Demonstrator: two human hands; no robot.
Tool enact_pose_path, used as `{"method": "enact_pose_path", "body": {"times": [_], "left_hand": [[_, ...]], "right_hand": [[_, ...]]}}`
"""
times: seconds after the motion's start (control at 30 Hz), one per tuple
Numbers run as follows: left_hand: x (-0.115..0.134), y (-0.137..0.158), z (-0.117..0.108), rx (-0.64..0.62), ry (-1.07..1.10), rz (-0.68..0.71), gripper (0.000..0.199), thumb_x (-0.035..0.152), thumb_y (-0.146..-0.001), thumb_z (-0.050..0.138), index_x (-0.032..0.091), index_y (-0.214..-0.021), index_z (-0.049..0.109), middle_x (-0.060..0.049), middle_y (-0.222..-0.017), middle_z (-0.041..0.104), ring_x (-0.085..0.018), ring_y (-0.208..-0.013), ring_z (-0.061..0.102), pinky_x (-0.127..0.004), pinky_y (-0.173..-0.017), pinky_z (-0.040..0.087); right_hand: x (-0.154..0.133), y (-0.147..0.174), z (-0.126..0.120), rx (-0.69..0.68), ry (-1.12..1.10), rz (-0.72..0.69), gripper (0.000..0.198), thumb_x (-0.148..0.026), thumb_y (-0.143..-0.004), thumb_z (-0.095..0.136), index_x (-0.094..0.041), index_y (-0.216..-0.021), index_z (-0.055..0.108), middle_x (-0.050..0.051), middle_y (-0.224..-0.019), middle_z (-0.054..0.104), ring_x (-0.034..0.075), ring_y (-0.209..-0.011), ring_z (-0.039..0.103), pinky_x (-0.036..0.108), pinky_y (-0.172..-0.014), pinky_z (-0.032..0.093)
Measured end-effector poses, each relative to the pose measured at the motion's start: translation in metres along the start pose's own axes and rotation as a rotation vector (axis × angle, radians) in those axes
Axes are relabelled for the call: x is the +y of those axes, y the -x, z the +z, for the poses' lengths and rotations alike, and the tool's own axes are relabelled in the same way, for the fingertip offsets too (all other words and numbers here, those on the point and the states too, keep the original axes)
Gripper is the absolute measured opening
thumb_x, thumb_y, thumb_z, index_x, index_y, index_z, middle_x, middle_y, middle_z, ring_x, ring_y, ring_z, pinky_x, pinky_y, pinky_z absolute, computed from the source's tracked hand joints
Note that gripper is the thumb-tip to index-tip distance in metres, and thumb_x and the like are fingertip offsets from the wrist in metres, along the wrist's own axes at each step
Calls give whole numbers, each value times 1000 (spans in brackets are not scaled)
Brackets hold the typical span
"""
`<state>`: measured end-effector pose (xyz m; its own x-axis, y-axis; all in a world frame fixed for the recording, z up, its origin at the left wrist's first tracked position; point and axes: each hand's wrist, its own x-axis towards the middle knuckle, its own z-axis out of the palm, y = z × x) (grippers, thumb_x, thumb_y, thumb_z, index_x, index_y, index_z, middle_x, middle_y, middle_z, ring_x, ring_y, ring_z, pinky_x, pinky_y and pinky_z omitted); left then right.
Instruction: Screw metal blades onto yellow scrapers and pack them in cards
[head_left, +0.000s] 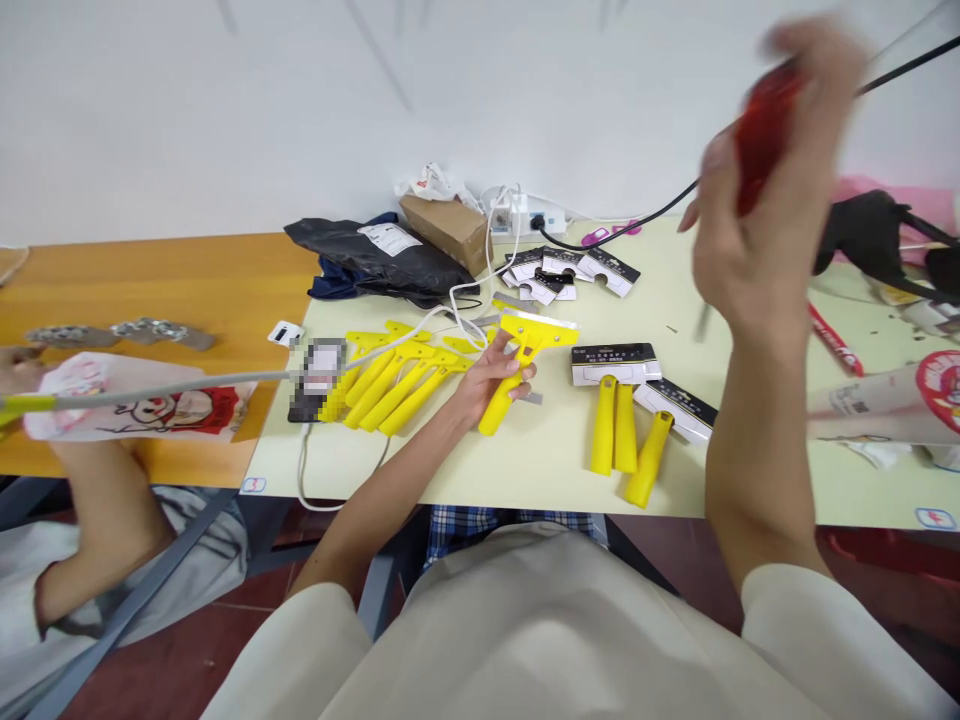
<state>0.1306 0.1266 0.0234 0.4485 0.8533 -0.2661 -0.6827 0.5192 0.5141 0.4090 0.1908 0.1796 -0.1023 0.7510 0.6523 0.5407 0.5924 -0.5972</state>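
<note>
My left hand [491, 378] is closed around the handle of a yellow scraper [534, 332], its wide head pointing away from me with a metal edge along the top. Raised high on the right, my right hand [772, 220] grips a tool with a red handle [766, 130], apparently a screwdriver; motion blurs it, and a faint grey shaft shows below the hand. Several yellow scrapers [405, 385] lie side by side to the left of my left hand. Three loose yellow handles [625, 430] rest between my hands, beside black-and-white cards [613, 368].
A black plastic parcel [382, 262], a cardboard box [450, 230] and a power strip [525, 215] stand along the wall. A white cable [225, 380] crosses above the table. A co-worker's arm [105, 500] is at the left. A red-printed plastic bag [885, 400] lies right.
</note>
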Motion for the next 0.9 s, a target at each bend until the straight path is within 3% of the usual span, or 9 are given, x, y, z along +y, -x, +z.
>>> {"method": "enact_pose_path", "body": {"times": [0.03,0.1,0.2,0.27,0.33,0.43,0.53,0.73,0.9], "left_hand": [[1,1,-1,-17,-1,-3,54,6,-58,97,30,-101,73,0,-96,69,-14,-72,63,-19,-48,39],[3,2,-5,-47,-4,-9,51,6,-54,98,29,-94,75,-1,-93,70,-14,-72,63,-20,-47,38],[4,1,-11,-60,-12,-25,49,8,-53,98,28,-93,79,-2,-93,70,-14,-71,63,-19,-46,35],[5,-1,-13,-63,-14,-42,50,9,-53,97,28,-96,82,-2,-94,70,-13,-71,62,-19,-45,33],[4,-2,-13,-65,-15,-51,50,10,-53,97,28,-97,83,-2,-96,72,-12,-69,62,-18,-43,32],[4,-2,-10,-50,-11,-40,47,12,-55,98,28,-97,85,-2,-98,74,-12,-69,64,-18,-43,35],[4,-2,-6,-37,1,-29,44,12,-59,98,28,-98,86,-2,-98,76,-12,-70,69,-17,-43,38],[3,-3,-3,10,2,-46,43,12,-64,97,24,-104,84,-4,-100,81,-15,-70,76,-18,-43,45],[2,-4,3,22,-53,6,42,16,-72,97,20,-110,80,-8,-111,85,-17,-78,82,-18,-47,52]], "right_hand": [[11,-1,3,-40,205,4,57,-62,-118,45,-37,-170,46,13,-159,63,38,-134,65,58,-123,52],[40,-2,10,-97,301,59,47,-63,-112,61,-33,-148,65,11,-112,77,35,-100,69,56,-105,57],[91,-1,20,-379,468,263,38,-64,-102,76,-26,-102,70,6,-78,66,27,-88,61,42,-90,56],[121,0,24,-496,560,396,36,-54,-96,84,-21,-98,72,10,-83,68,28,-84,60,43,-82,52],[143,2,28,-606,731,512,40,-55,-96,81,-18,-111,73,15,-102,75,32,-93,64,43,-83,49],[162,5,33,-645,809,554,49,-57,-95,81,-15,-120,73,20,-117,76,34,-100,65,43,-84,48],[172,9,37,-681,807,564,49,-59,-94,81,-16,-116,73,20,-114,75,33,-96,63,43,-82,47],[165,8,37,-711,767,550,55,-57,-90,87,-16,-124,71,20,-120,75,31,-97,61,41,-81,46],[136,1,28,-698,723,520,23,-32,-100,73,-18,-119,73,18,-116,76,31,-99,62,41,-81,45]]}}
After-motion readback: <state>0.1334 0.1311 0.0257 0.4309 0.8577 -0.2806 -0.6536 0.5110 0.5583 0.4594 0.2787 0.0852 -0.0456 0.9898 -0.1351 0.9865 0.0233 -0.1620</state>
